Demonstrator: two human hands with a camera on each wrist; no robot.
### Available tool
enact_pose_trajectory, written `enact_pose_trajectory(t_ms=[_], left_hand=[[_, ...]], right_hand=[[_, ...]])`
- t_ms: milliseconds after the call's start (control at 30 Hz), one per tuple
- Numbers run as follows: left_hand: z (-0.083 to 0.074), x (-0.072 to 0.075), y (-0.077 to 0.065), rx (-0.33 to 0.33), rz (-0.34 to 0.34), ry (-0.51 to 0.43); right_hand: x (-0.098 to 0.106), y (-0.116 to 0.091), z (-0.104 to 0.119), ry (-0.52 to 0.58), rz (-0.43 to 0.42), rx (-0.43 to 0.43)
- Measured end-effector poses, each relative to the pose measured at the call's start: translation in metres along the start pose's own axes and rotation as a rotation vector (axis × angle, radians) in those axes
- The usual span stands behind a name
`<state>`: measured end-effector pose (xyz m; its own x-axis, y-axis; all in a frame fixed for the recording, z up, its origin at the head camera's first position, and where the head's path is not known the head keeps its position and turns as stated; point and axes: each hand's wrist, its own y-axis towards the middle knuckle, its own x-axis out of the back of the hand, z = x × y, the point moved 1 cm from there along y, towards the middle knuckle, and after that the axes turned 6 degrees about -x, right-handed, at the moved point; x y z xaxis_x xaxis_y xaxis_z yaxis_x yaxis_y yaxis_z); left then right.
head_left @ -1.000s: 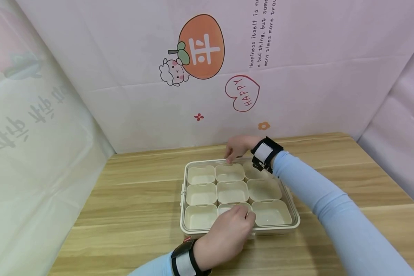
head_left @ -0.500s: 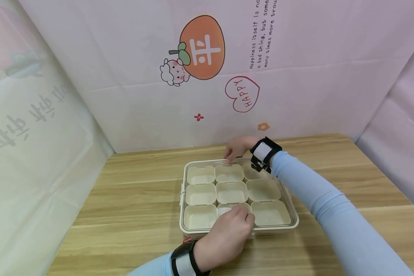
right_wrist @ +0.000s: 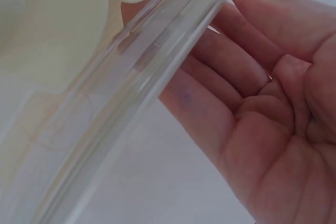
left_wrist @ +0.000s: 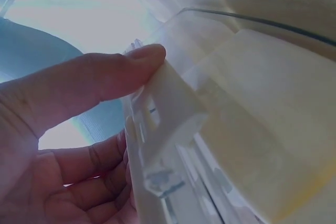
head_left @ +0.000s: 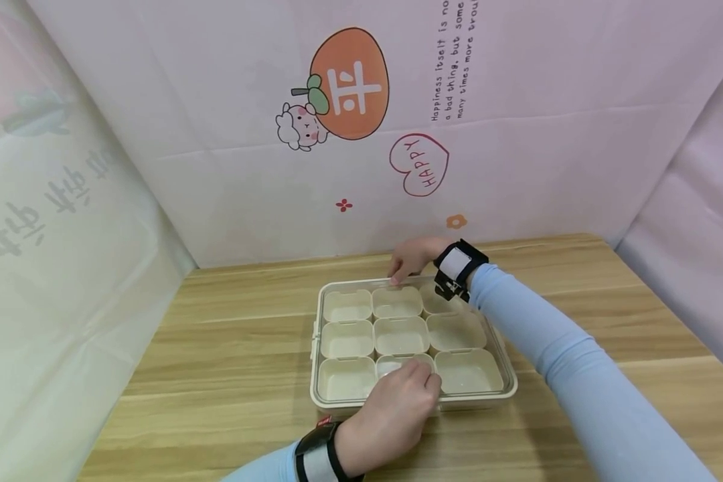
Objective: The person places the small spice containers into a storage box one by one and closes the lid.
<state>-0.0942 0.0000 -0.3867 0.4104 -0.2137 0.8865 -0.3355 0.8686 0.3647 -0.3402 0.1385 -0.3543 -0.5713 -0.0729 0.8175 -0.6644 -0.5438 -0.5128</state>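
Observation:
A clear storage box with a cream rim [head_left: 337, 404] lies on the table, holding rows of cream cups [head_left: 402, 336] with no contents visible. At its near side my left hand [head_left: 391, 415] grips the edge. In the left wrist view the thumb [left_wrist: 105, 80] presses on the top of a white latch [left_wrist: 173, 106], and the other fingers curl below along the outer side. My right hand [head_left: 414, 258] holds the far edge from above. In the right wrist view its fingers [right_wrist: 231, 56] bend behind the clear edge [right_wrist: 121, 114], with the thumb at the rim.
The wood-grain table [head_left: 229, 348] extends on both sides of the box. A printed white cloth [head_left: 247, 201] hangs behind it, and more cloth hangs at the left and right. A small red tag [head_left: 323, 421] shows beside the left wrist strap [head_left: 320, 452].

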Motion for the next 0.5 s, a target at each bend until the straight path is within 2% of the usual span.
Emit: enact_pose_trajectory(t_ms=[233,500], left_hand=[[0.0001,-0.0026,-0.0022,0.002,-0.028,-0.009],[0.0023,-0.0011,0.0006,0.005,-0.009,-0.039]], right_hand=[[-0.002,0.0009,0.0002,0.039,0.017,-0.013],[-0.0011,0.0015,-0.0001,0.075,0.029,-0.023]])
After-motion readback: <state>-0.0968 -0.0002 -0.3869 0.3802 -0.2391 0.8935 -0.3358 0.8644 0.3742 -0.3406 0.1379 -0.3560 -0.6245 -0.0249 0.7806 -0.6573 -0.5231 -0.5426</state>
